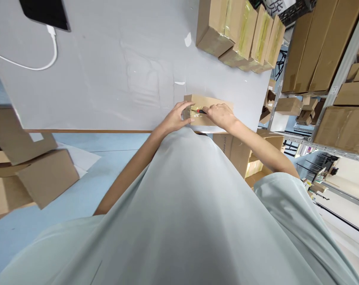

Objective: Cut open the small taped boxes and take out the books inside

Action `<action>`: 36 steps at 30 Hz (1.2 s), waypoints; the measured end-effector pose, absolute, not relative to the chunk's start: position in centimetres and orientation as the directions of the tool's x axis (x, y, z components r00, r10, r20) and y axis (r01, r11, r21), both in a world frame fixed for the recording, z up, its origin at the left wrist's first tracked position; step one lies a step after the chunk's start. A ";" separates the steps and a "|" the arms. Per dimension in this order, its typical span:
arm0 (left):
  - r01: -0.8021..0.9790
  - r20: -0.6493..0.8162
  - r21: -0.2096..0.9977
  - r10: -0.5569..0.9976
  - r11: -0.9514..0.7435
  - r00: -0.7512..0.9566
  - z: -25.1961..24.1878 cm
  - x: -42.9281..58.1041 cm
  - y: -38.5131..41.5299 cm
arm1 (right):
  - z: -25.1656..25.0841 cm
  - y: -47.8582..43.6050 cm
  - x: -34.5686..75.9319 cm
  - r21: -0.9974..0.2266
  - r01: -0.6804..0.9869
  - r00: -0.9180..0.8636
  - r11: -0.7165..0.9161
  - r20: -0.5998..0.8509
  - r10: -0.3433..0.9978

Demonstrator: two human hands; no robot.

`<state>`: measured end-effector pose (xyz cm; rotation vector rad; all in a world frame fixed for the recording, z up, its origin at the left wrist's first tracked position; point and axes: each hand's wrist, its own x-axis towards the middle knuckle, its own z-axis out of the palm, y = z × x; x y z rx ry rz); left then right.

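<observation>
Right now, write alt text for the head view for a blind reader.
A person's right hand holds a red-and-black tool at a taped cardboard box while the left hand grips the box's end, near a grey table's edge. More taped boxes sit farther right.

The right hand (222,116) hides the rear of the tool (200,111), and a dark device (45,14) (upper left) is cropped.

This appears to be a stockroom or packing area. A tall grey metal shelving rack (337,81) carries large brown cardboard cartons (344,126), and a row of tape-sealed brown boxes (241,35) stands on a broad pale-grey worktable (102,91). More plain brown cardboard boxes (50,178) sit above the light-blue floor (116,158). Distant items (319,174) at the right are too small to identify.
</observation>
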<state>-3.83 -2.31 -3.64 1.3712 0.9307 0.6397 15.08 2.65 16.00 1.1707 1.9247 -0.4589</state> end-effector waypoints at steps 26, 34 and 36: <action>0.254 -0.433 0.894 0.861 0.370 0.268 -1.6 -2.5 -3.6 | 14.8 -2.7 44.2 0.199 0.978 0.098 0.060 -0.693 0.714; 0.466 -0.388 0.811 0.921 0.355 -0.026 -0.5 2.6 -3.7 | 2.3 -5.6 41.5 -0.417 0.601 0.242 -0.682 -0.718 0.652; 0.497 -0.382 0.794 0.923 0.350 -0.040 -0.8 2.7 -3.5 | -0.5 -5.8 39.4 -0.498 0.405 0.266 -0.767 -0.738 0.620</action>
